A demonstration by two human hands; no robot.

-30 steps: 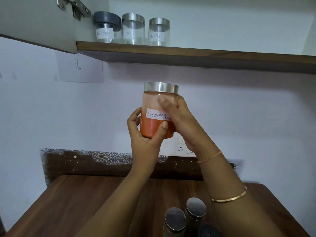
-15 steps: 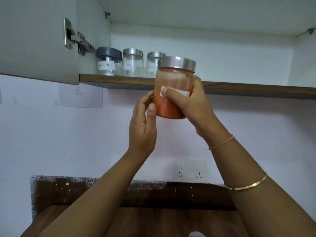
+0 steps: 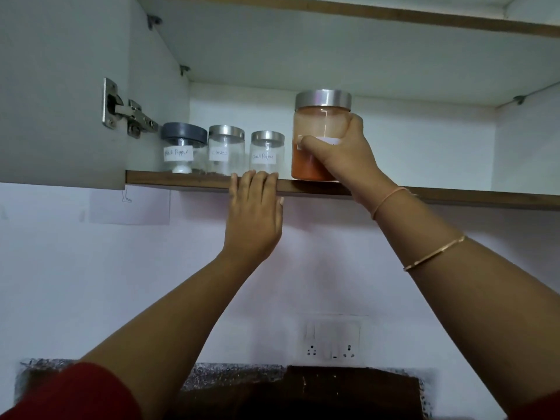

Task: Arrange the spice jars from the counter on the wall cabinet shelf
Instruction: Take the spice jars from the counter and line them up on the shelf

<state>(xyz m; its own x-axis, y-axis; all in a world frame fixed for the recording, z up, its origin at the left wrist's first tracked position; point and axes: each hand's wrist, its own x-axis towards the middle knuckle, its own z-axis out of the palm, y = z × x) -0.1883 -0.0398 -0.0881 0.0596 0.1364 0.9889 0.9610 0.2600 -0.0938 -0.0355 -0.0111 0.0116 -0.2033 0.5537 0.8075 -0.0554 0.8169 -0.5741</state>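
Currently the right hand is wrapped around the red-powder jar, fingers across the front over its white label, thumb on the far side. Jar is upright with a steel lid, orange-red powder filling the lower part, glass dusted above. Its base sits at the front edge of the wall cabinet shelf (whether it's fully resting on the wood or a hair above, can't tell, the hand blocks the right side of the base).

Left hand holds nothing: flat and open, fingertips hooked over the shelf's front lip, just left of the jar, not touching it.

Already on the shelf, in a row to the left:
- grey-lid jar, labelled black pepper, nearest the hinge
- cloves jar, steel lid
- small pepper jar, steel lid, just left of the held jar with a gap between them

All three are upright, set further back than the held jar. Shelf to the right of the held jar is bare.

Right forearm has a thin thread band at the wrist and a gold bangle further down. Wall socket below, well under the shelf.
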